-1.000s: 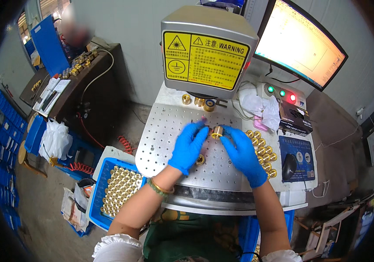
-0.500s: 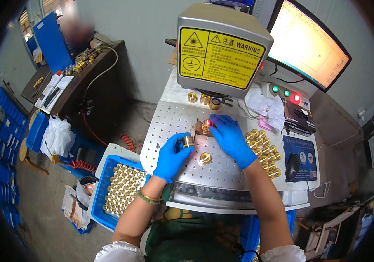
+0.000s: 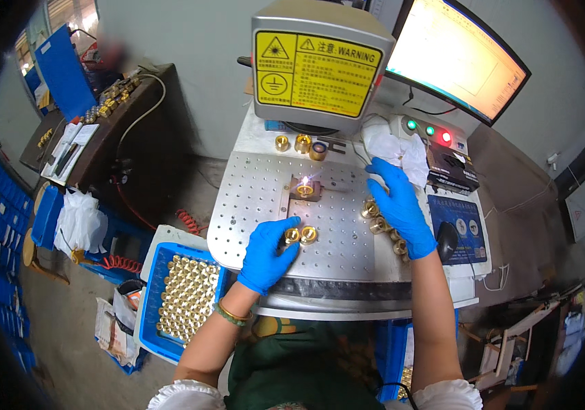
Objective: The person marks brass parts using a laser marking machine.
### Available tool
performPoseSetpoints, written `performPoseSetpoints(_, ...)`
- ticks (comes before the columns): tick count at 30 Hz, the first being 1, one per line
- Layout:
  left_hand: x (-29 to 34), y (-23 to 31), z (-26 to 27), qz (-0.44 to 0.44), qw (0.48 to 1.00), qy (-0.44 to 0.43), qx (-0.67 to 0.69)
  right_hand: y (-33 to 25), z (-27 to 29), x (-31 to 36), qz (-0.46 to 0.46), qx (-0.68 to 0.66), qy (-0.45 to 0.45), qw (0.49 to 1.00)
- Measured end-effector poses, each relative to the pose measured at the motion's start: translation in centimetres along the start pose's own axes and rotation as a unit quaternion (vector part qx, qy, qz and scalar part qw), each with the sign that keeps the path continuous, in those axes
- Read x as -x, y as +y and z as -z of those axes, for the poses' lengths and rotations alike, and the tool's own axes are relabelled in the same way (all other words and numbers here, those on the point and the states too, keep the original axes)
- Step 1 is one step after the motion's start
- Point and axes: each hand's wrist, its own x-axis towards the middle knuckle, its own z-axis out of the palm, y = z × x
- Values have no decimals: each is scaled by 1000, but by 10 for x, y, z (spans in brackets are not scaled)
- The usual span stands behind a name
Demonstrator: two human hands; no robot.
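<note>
My left hand (image 3: 268, 256), in a blue glove, has its thumb and forefinger around a brass ring-shaped fitting (image 3: 292, 236) on the perforated metal plate (image 3: 244, 198). A second brass fitting (image 3: 309, 235) stands just right of it. My right hand (image 3: 405, 212), also gloved, is over the cluster of brass fittings (image 3: 378, 224) at the plate's right, fingers stretched out and apart; it hides part of the cluster. Between and beyond my hands, another brass fitting (image 3: 304, 190) sits in a small metal holder (image 3: 315, 194), with a bright spot of light on its top.
A machine head (image 3: 320, 61) with a yellow warning label overhangs the plate. Several fittings (image 3: 302, 143) stand behind it. A monitor (image 3: 456, 58), lit control box (image 3: 436, 133) and mouse (image 3: 447, 239) are at right. Lower left is a blue tray (image 3: 147, 301) of fittings.
My left hand has lowered its fitting onto the plate beside the other one. My right hand has left the fitting in the holder and moved right; a bright light now shows there.
</note>
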Motion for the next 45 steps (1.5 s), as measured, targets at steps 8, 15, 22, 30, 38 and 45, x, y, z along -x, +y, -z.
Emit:
performPoseSetpoints(8,-1,5,2,-11,1000,-7,-25,13,-5,36,23,247,-167,954)
performPoseSetpoints(15,-10,33,4,58,992,35,105,-27,-9,33,68,10,-104,992)
performPoseSetpoints(22,-26,48,-13,248,859,-59,443,-72,-7,25,-17,-288,-174,942)
performPoseSetpoints(30,-33,46,-15,338,727,-15,598,-89,-13,29,76,-91,-73,990)
performPoseSetpoints(38,-37,42,-15,357,691,5,629,-88,-20,23,92,-53,-78,991)
performPoseSetpoints(45,-37,45,-20,320,777,-6,542,-95,-21,23,145,-4,-80,986)
